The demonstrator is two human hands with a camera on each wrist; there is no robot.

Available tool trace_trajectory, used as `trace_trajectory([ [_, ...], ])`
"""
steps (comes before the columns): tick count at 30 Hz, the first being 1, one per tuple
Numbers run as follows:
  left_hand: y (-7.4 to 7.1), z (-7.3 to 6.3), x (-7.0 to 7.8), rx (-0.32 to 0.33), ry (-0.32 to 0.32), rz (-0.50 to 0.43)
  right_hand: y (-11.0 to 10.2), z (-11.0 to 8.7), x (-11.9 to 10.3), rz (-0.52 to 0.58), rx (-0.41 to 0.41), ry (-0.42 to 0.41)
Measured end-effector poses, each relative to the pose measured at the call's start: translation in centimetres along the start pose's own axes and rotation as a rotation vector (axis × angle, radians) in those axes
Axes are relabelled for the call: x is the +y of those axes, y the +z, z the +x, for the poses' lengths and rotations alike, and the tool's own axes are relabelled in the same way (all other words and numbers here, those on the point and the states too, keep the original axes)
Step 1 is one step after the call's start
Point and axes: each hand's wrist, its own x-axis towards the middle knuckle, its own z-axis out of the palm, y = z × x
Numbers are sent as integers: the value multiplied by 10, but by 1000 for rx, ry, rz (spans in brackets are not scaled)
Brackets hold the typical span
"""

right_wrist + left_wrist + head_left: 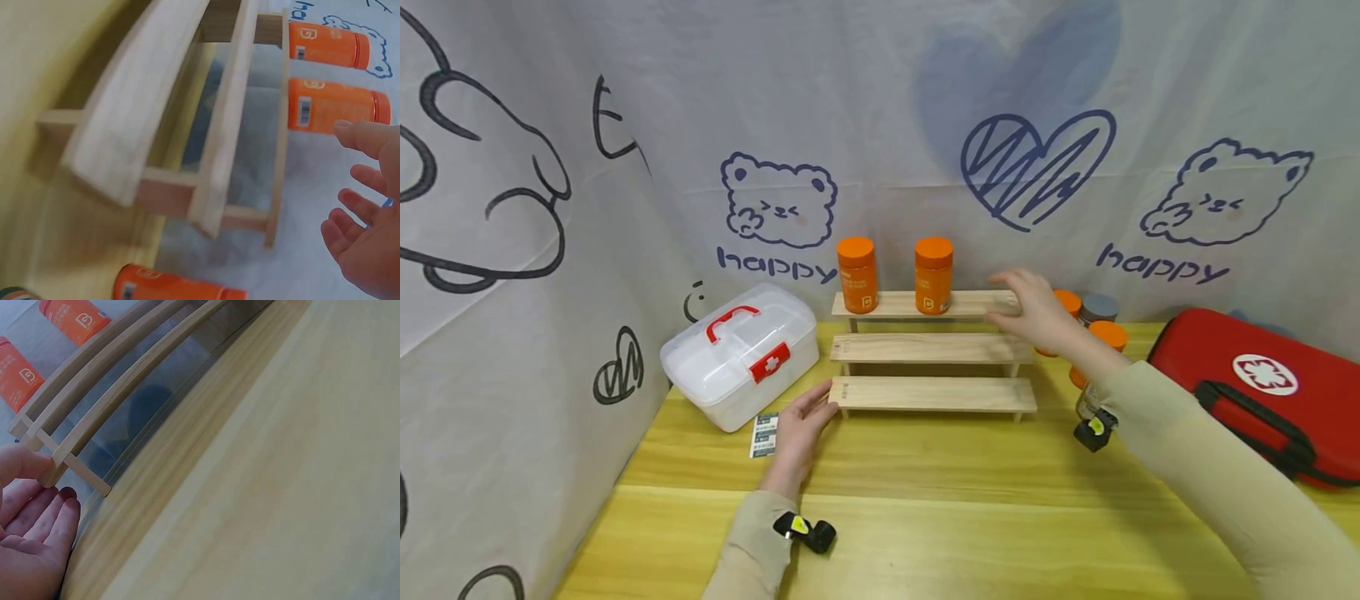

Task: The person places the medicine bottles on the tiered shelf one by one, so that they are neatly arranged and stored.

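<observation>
A three-tier wooden display rack (934, 393) stands on the table. My left hand (799, 429) is at the left end of its lowest board, thumb and finger pinching the corner; the other fingers curl loosely below in the left wrist view. Two orange supplement bottles (857, 279) (933, 279) stand upright and apart on the top tier, one left, one near the middle. My right hand (1037, 312) hovers at the right end of that tier, holding nothing. In the right wrist view its fingers are spread beside the nearer orange bottle (331, 106), apparently not touching it.
Left of the rack sits a white first-aid box (741, 358) with a red handle, a small printed card (763, 435) beside it. Several bottles, including one with a grey cap (1098, 307), stand under my right forearm. A red first-aid case (1262, 392) lies at far right.
</observation>
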Motion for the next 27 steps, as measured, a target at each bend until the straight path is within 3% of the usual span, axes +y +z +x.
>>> trace_trajectory([
  [16, 0, -2, 3, -16, -10, -21, -10, -44, 42, -92, 25, 57],
  [27, -1, -1, 1, -18, -16, -24, -25, -78, 52, -175, -6, 18],
])
